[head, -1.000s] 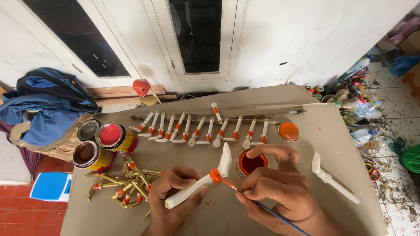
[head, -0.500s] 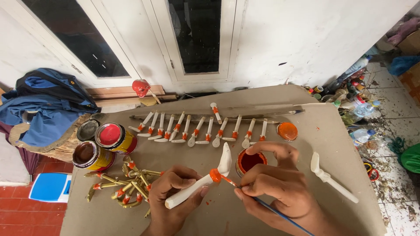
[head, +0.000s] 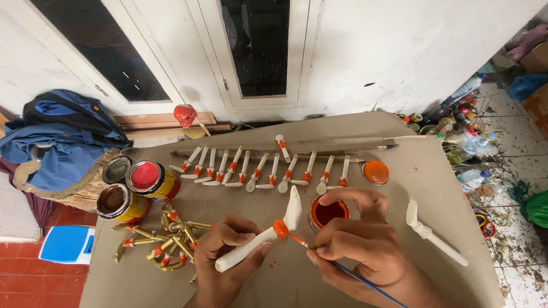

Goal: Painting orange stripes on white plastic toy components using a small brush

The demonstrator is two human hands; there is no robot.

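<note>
Now the left hand [head: 228, 256] grips a white wooden piece [head: 260, 242] — right hand [head: 357, 248] grasping a paintbrush [head: 342, 268] at its orange band.

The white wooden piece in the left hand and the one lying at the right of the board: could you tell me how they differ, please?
The held piece carries an orange band; the lying piece is bare white. The held piece is gripped by the left hand and tilted off the board, brush at its band; the lying piece rests flat, untouched. Both share a spoon-like shape.

Bright, even daylight; sharp, with wide-angle edge distortion.
</note>
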